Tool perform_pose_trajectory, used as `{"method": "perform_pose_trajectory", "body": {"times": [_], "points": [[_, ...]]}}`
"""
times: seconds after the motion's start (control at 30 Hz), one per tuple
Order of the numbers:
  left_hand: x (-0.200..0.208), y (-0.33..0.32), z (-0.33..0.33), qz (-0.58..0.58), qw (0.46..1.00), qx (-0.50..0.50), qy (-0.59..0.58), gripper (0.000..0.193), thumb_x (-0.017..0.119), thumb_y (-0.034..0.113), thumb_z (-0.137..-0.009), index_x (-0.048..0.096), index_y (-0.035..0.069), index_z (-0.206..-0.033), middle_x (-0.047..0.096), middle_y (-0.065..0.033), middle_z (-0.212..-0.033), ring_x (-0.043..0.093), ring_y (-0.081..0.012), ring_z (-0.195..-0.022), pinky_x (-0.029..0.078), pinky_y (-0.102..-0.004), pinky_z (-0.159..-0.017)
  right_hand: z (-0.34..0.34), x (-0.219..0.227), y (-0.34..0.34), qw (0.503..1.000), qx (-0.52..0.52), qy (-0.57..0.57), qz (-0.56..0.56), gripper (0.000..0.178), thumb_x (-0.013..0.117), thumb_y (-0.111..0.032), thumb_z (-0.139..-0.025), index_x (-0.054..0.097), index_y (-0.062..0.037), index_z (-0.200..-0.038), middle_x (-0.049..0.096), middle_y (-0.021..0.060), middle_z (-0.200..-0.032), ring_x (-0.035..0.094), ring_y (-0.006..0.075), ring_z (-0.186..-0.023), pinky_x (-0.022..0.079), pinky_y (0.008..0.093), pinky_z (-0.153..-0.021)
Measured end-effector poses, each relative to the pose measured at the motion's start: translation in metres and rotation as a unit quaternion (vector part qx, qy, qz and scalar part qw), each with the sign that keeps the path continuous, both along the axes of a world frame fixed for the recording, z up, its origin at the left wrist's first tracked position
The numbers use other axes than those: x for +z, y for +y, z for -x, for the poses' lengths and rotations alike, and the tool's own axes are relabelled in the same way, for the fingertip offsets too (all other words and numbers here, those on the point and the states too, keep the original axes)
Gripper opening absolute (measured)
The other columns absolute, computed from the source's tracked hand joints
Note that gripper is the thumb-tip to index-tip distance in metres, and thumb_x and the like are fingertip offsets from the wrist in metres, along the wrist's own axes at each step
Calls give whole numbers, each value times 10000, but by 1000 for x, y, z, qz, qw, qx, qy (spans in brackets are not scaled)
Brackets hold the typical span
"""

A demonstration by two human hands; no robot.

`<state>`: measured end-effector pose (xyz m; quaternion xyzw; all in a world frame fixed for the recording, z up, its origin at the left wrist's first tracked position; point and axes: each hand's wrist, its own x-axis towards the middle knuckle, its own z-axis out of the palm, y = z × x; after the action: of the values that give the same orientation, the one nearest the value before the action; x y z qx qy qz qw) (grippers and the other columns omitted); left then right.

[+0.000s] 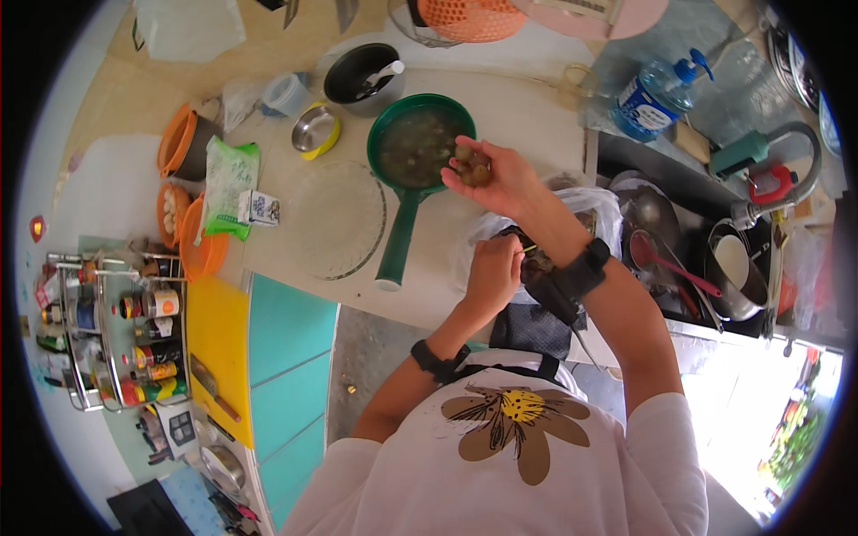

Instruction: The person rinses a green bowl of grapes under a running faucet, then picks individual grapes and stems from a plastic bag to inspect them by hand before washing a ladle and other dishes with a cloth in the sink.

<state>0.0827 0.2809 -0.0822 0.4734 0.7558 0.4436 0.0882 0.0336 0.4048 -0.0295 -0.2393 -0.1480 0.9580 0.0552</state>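
White short-sleeved shirt [393,473], brown flower print [563,412], yellow centre [523,405], black wrist straps [438,363]

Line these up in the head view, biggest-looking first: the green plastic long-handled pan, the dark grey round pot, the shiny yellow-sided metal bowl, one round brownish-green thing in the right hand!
1. Green plastic long-handled pan
2. Dark grey round pot
3. Yellow-sided metal bowl
4. Round brownish-green thing in the right hand

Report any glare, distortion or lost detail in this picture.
Head view, lower right: bright patch washed out; head view, edges: fisheye bends lines inside a black surround; head view, upper middle: round brownish items in the right hand show little texture.
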Motion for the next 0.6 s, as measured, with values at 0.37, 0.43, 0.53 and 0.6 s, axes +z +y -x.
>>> {"method": "perform_pose_trajectory", "body": {"times": [0.37, 0.43, 0.53, 0.6], "points": [[-9, -1, 19, -74, 915, 15, -396, 97, 450, 100, -890, 413, 13, -867, 599, -164, -908, 602, -211, -906, 474, -298, -765, -31, 36, 27, 997, -27, 7, -78, 466, 363, -264, -928, 299, 27, -1287, 391, 240, -1247, 386, 348, -1168, 301, 448, -992], [9, -1, 23, -78, 887, 21, -455, 86, 448, 95, -891, 415, 20, -867, 599, -181, -938, 603, -227, -902, 483, -317, -767, -74, 31, 36, 991, -64, 64, -96, 440, 375, -238, -924, 329, 33, -1267, 401, 231, -1250, 426, 317, -1139, 322, 423, -986], [32, -1, 27, -94, 842, 21, -530, 80, 456, 97, -892, 419, 32, -866, 596, -203, -972, 602, -258, -899, 498, -353, -768, -137, 21, 37, 960, -105, 63, -250, 375, 386, -201, -923, 429, 78, -1169, 496, 194, -1153, 487, 269, -1077, 382, 355, -948], [38, 1, 29, -110, 824, 7, -556, 107, 477, 125, -893, 424, 37, -863, 593, -216, -977, 598, -297, -913, 509, -393, -770, -167, 4, 27, 928, -131, -42, -348, 310, 413, -173, -914, 507, 60, -1094, 560, 148, -1056, 528, 222, -1023, 405, 325, -918]]}}
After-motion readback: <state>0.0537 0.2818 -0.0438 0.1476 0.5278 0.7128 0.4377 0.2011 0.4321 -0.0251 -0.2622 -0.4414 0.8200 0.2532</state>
